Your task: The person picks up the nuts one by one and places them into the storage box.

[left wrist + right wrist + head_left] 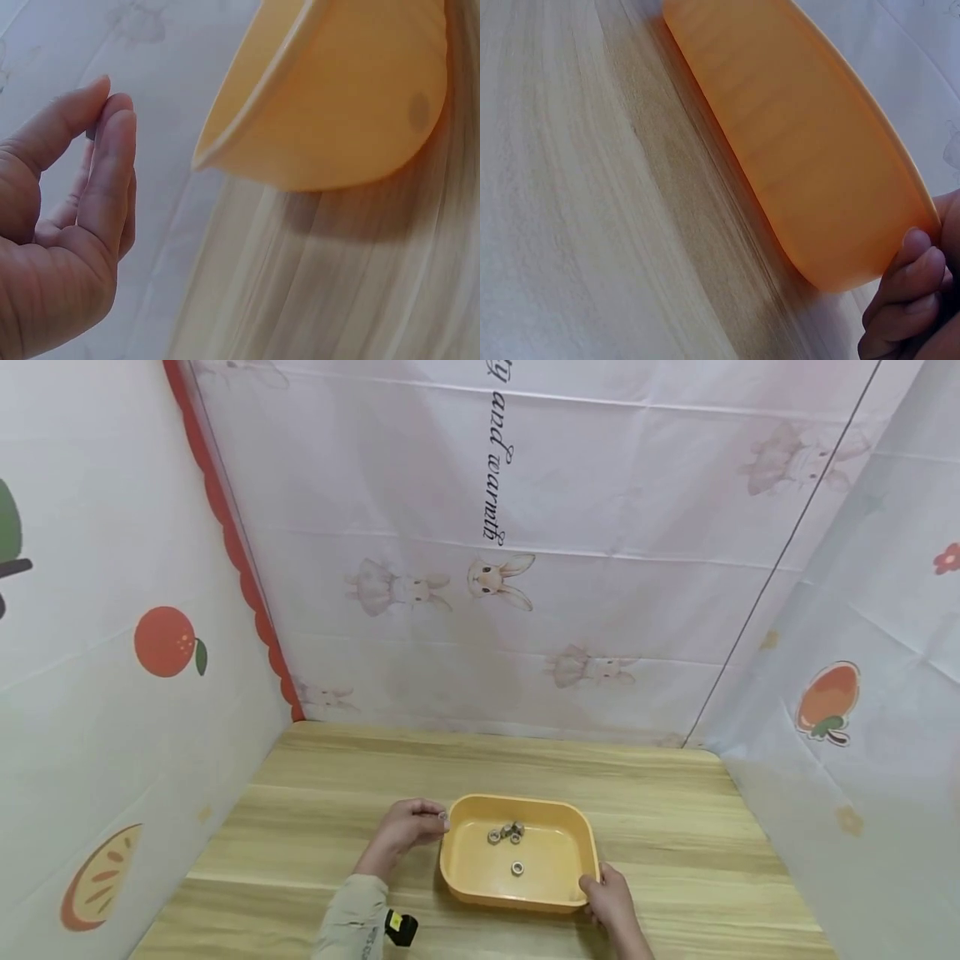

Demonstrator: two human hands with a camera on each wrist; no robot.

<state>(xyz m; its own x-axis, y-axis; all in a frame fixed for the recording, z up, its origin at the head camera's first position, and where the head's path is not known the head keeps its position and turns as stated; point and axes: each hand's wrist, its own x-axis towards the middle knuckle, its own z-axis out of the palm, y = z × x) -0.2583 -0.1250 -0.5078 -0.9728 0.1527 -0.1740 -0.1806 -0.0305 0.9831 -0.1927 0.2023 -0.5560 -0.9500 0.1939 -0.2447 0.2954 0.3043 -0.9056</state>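
Note:
A yellow plastic tray (551, 864) with rounded corners stands on the wooden table. Several metal nuts (494, 837) lie in it, most grouped toward the back, with a single nut (517, 868) nearer the front. At the tray's left rim, my left hand (407, 828) pinches a small metal nut (443, 816) between thumb and fingertips; in the left wrist view the fingers mostly cover it, and that hand is apart from the tray. My right hand (613, 900) grips the tray's front right corner, thumb over the rim and fingers (911, 274) against the outer wall.
A black device with a yellow label (401, 927) sits at the left wrist. Printed cloth walls (480, 635) enclose the table (315, 793) at the back and on both sides.

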